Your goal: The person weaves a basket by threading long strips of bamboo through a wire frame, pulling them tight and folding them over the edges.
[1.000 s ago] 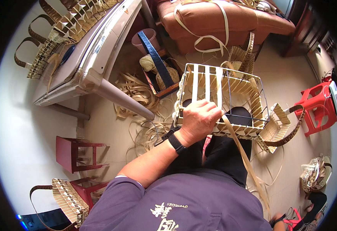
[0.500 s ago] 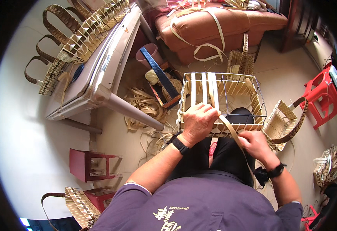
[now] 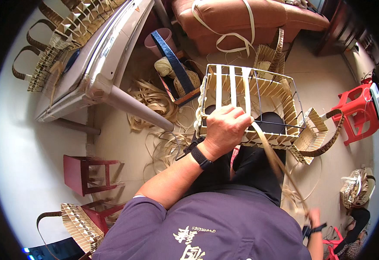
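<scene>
A rectangular wire-framed basket rests on my lap, its walls covered in pale woven strips. Three flat cream strips stretch across the left half of its open top frame. My left hand is closed over the near rim, pinching a long flat strip where it meets the frame. From there the strip runs down and right to my right hand, low beside my right thigh. That hand is smeared by motion, but its fingers appear closed around the strip.
Small handled baskets stand right of my lap and beyond the frame. Loose strips heap on the floor beside a toolbox-like holder with balls of cord. A table is at left, red stools at right.
My right hand has swung down and right, away from the basket, drawing the strip out long. My left hand stays at the near rim. The whole view has shifted a little.
</scene>
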### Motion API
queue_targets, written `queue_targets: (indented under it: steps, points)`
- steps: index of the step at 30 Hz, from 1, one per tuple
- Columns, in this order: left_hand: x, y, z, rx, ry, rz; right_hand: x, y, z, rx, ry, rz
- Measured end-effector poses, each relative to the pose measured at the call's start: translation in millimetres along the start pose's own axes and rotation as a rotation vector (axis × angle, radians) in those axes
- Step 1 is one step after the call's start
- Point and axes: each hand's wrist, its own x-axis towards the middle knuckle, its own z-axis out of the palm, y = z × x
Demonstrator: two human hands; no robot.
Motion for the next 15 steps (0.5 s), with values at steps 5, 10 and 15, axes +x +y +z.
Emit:
queue_targets:
  steps: [5,10,15]
  points:
    - [5,17,6,0.106,-0.08,0.067,-103,67,85,-0.855,-0.116,-0.137]
    - [5,9,-1,0.023,-0.042,0.004,-12,-60,-9,-0.323,0.121,-0.402]
    - [6,5,5,0.061,-0.073,0.018,-115,-452,-196,0.519,0.132,-1.074]
